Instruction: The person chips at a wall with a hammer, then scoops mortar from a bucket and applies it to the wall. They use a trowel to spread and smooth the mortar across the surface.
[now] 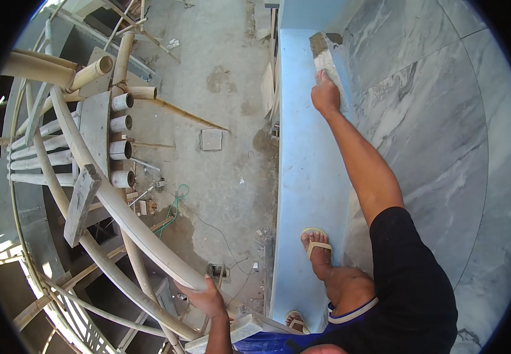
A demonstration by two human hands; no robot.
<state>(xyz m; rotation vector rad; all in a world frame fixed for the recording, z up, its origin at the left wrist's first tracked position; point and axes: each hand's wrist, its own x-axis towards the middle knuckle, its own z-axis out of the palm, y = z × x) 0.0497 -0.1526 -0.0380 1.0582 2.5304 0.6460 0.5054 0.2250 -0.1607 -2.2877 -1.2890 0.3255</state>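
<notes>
My right hand (326, 94) reaches far out along the blue ledge. Its fingers close on a long flat pale tool with a brown end (324, 56), whose exact kind I cannot make out. The tool lies against the blue ledge (308, 147), close to the grey marbled wall (414, 130). At the lower left, my left hand (207, 297) is wrapped round the near end of a thick bamboo pole (128, 218), part of the scaffold. My sandalled foot (317, 248) stands on the ledge, and a second sandal (295, 320) shows lower down.
Bamboo scaffolding with pale pipe ends (121, 124) and a wooden board (82, 203) fills the left side. Far below lies a concrete floor (226, 177) with a square tile (212, 140), a green cord (176, 203) and scattered debris. The ledge drops off along its left edge.
</notes>
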